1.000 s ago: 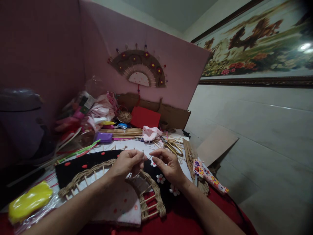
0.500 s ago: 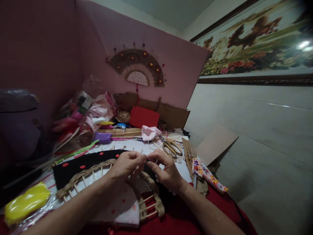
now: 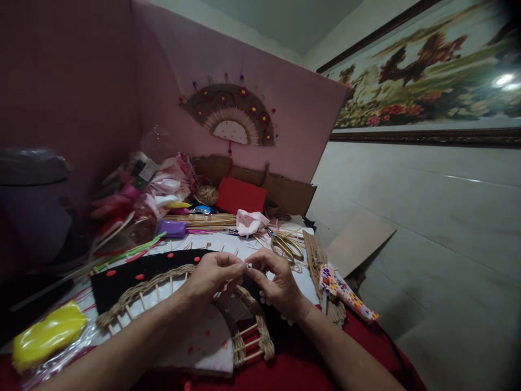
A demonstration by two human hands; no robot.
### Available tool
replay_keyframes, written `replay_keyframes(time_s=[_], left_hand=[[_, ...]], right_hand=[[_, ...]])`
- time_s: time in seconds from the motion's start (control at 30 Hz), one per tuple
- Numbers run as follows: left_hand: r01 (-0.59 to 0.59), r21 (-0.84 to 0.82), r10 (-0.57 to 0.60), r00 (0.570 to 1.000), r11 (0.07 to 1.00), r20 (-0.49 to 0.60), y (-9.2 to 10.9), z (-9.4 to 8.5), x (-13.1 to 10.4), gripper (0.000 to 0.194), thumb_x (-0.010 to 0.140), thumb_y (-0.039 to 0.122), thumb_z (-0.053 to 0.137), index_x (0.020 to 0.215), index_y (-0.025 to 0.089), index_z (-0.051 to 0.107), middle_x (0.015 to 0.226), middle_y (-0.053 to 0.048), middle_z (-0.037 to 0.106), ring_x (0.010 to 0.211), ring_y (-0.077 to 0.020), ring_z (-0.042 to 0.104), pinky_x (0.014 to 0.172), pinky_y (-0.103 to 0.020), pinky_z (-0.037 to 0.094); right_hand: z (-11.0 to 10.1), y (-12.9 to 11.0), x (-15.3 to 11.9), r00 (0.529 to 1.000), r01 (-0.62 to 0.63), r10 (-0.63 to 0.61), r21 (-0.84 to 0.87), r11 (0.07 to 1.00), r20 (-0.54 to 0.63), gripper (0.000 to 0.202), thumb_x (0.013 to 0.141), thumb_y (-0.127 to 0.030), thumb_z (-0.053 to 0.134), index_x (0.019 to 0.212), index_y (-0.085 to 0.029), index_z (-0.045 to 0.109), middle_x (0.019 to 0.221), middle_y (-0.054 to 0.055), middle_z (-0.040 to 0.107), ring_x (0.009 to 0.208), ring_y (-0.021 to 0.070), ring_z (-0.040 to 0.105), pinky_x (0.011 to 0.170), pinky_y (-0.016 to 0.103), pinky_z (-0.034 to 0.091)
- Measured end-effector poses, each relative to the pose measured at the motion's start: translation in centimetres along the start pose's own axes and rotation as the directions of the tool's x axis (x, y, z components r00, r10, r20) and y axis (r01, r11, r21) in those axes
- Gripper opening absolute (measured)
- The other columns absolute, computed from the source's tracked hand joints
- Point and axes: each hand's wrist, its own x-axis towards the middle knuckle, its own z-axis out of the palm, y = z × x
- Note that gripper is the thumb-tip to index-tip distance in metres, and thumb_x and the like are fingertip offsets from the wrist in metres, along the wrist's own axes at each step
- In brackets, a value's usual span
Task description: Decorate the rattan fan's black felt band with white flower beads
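My left hand and my right hand meet above a fan-shaped piece with a black band, red dots, braided twine and thin sticks. Both hands are closed in a pinch, fingertips touching or nearly so. Something tiny and dark shows between them, too small to name. The white dotted cloth part of the fan lies below my left hand. Small white beads or dots show beside my right hand.
Gold-handled scissors, a pink cloth, a purple packet and a red box lie behind. A yellow packet is at left. A floral-wrapped object lies right. A finished fan hangs on the pink board.
The view has shifted very slightly. Both hands keep nearly the same pinched pose, with only small finger movement.
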Motion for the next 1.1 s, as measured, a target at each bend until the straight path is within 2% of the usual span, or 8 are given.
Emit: replay_keyframes(time_s=[0.17, 0.27, 0.43, 0.97, 1.1], left_hand=[[0.012, -0.030, -0.011, 0.999, 0.999, 0.036, -0.25, -0.07, 0.11, 0.036, 0.065, 0.046, 0.067, 0.061, 0.012, 0.057, 0.049, 0.002, 0.054, 0.035, -0.0042, 0.039, 0.036, -0.017, 0.024], [0.009, -0.011, -0.008, 1.000, 1.000, 0.021, -0.11, -0.08, 0.03, 0.033, 0.064, 0.042, 0.070, 0.062, 0.011, 0.059, 0.047, 0.002, 0.053, 0.035, -0.0041, 0.039, 0.035, -0.017, 0.023], [0.034, -0.078, -0.033, 0.999, 0.996, 0.019, 0.19, 0.15, -0.22, 0.034, 0.064, 0.044, 0.069, 0.062, 0.011, 0.058, 0.049, 0.001, 0.055, 0.035, -0.0039, 0.039, 0.035, -0.016, 0.023], [-0.002, -0.012, 0.003, 1.000, 1.000, 0.009, 0.17, -0.04, -0.08, 0.034, 0.059, 0.042, 0.073, 0.065, 0.011, 0.062, 0.047, 0.002, 0.055, 0.034, -0.0052, 0.040, 0.033, -0.017, 0.025], [0.008, 0.004, -0.008, 1.000, 1.000, 0.012, 0.30, -0.28, -0.02, 0.037, 0.064, 0.048, 0.067, 0.060, 0.012, 0.060, 0.044, 0.001, 0.053, 0.033, -0.0053, 0.039, 0.033, -0.018, 0.026]], right_hand=[[0.02, 0.11, -0.03, 1.000, 0.017, -0.017, 0.009, 1.000, -0.020, 0.008, 0.082, -0.024, 0.056, 0.077, -0.018, 0.059, 0.071, 0.000, 0.053, 0.064, 0.0118, 0.047, 0.059, 0.025, 0.039], [-0.01, 0.10, -0.03, 1.000, 0.021, -0.021, 0.003, 1.000, -0.003, 0.006, 0.081, -0.023, 0.058, 0.081, -0.018, 0.061, 0.072, 0.001, 0.054, 0.064, 0.0118, 0.048, 0.059, 0.025, 0.039], [0.01, 0.19, -0.02, 0.999, 0.017, -0.016, 0.023, 1.000, -0.031, 0.009, 0.082, -0.025, 0.058, 0.075, -0.018, 0.059, 0.070, 0.000, 0.054, 0.063, 0.0117, 0.049, 0.059, 0.025, 0.039], [-0.02, 0.16, 0.01, 0.998, 0.055, -0.054, 0.013, 0.998, -0.041, 0.008, 0.082, -0.024, 0.057, 0.079, -0.019, 0.062, 0.071, 0.001, 0.056, 0.064, 0.0124, 0.050, 0.060, 0.026, 0.040], [0.04, 0.18, 0.04, 0.997, 0.049, -0.048, 0.019, 0.999, -0.062, 0.008, 0.081, -0.024, 0.058, 0.075, -0.019, 0.060, 0.069, 0.000, 0.054, 0.062, 0.0120, 0.049, 0.059, 0.026, 0.040]])
